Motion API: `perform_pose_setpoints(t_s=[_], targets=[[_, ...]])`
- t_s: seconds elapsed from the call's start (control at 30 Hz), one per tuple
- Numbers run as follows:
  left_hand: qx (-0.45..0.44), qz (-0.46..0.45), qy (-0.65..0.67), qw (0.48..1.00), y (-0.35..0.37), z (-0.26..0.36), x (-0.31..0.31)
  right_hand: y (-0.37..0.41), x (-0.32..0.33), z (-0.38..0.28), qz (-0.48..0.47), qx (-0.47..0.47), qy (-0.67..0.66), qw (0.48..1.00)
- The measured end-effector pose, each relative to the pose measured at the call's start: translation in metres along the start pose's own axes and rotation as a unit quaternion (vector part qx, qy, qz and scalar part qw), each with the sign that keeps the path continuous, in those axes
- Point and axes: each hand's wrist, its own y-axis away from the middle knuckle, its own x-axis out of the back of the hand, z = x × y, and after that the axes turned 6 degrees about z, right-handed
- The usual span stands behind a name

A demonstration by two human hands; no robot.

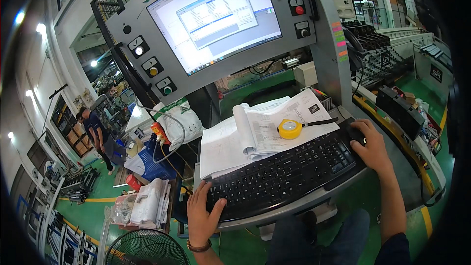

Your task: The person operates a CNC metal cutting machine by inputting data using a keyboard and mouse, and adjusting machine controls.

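A black keyboard (282, 176) lies across the grey shelf below the screen. My left hand (203, 213) rests at its left end, fingers stretched out and thumb apart, holding nothing. At the right end, my right hand (371, 145) is curled over a dark computer mouse (349, 128), which it largely covers. Behind the keyboard, printed papers (223, 142) lie in a loose stack with one sheet rolled up. A yellow tape measure (290, 129) sits on them, beside a black pen (321, 122).
A control panel with a lit monitor (216, 14) stands ahead, with buttons (153, 67) along its sides. At left are a white bag (179, 125), a blue crate (159, 162) and a fan (147, 248). Another person (95, 130) stands farther back. A rail machine (382, 44) is at right.
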Motion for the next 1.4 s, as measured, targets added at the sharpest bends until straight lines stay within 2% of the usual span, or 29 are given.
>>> perform_pose_setpoints(t_s=[0.5, 1.03, 1.4], targets=[[-0.002, -0.001, 0.000, 1.000, 0.000, -0.002, -0.001, 0.000, 0.001, 0.003, -0.038, -0.009, 0.009, 0.999], [0.008, -0.004, 0.016, 1.000, 0.001, -0.003, -0.002, 0.001, 0.001, 0.005, -0.028, 0.013, 0.043, 0.999], [0.002, -0.002, 0.023, 1.000, 0.002, 0.000, -0.003, 0.002, 0.001, 0.010, -0.041, -0.006, 0.037, 0.998]])
